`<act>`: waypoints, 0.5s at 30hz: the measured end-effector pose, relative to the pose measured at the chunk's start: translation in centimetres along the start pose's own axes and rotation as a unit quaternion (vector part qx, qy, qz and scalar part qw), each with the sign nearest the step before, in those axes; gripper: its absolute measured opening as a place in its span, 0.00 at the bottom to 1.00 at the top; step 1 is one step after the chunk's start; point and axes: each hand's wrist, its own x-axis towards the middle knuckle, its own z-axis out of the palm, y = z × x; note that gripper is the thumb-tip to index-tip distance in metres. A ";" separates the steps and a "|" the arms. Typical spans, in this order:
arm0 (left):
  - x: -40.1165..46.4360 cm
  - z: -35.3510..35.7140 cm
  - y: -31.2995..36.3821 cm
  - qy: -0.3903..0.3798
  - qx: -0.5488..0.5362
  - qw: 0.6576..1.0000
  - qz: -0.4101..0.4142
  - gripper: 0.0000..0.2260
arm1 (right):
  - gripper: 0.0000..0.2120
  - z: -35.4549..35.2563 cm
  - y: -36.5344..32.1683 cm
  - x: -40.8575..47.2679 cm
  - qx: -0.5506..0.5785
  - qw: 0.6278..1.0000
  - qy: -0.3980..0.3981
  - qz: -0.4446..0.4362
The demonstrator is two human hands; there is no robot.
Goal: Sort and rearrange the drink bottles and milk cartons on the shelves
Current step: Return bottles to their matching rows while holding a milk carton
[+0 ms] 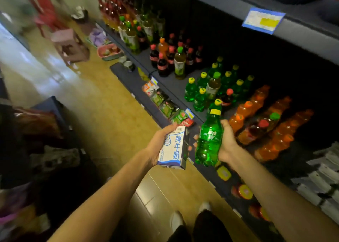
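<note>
1. Fingers (170,127) of my left hand (157,144) curl round a white and blue milk carton (173,148), held upright over the floor (113,116)
2. Right hand (228,142) grips a green bottle (209,140) with a yellow cap, thumb on its far side, just in front of the shelf (170,83)
3. Carton and bottle sit side by side, slightly apart
4. On the shelf: green bottles (201,93), orange bottles (256,102), dark cola bottles (162,65)

One head-worn wide-angle view looks forward and steeply down along the shelf (170,87) — floor (102,116) left, forearms close below.
</note>
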 end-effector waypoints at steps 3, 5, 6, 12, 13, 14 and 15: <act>1.0 -3.1 2.7 0.010 -0.032 0.999 0.004 0.21 | 0.34 3.6 -1.0 3.2 -0.020 0.999 -0.025 0.019; 2.3 -4.8 4.7 0.022 -0.040 0.999 -0.004 0.22 | 0.35 5.3 -1.6 5.5 -0.021 0.999 -0.041 0.020; 3.1 -5.6 5.8 0.023 -0.039 0.999 -0.008 0.23 | 0.35 6.0 -2.0 6.8 -0.022 0.999 -0.043 0.021; 8.4 -8.8 13.0 0.041 -0.031 0.999 -0.014 0.19 | 0.28 9.1 -5.0 14.0 -0.041 0.999 -0.020 0.028; 9.2 -9.2 14.1 0.043 -0.024 0.999 -0.022 0.19 | 0.28 9.4 -5.5 14.9 -0.048 0.998 -0.014 0.033; 10.0 -9.5 15.3 0.045 -0.013 0.999 -0.029 0.19 | 0.28 9.7 -6.0 15.7 -0.058 0.998 -0.009 0.031; 10.9 -9.7 16.6 0.046 -0.001 0.998 -0.034 0.20 | 0.28 10.1 -6.5 16.6 -0.066 0.997 -0.009 0.030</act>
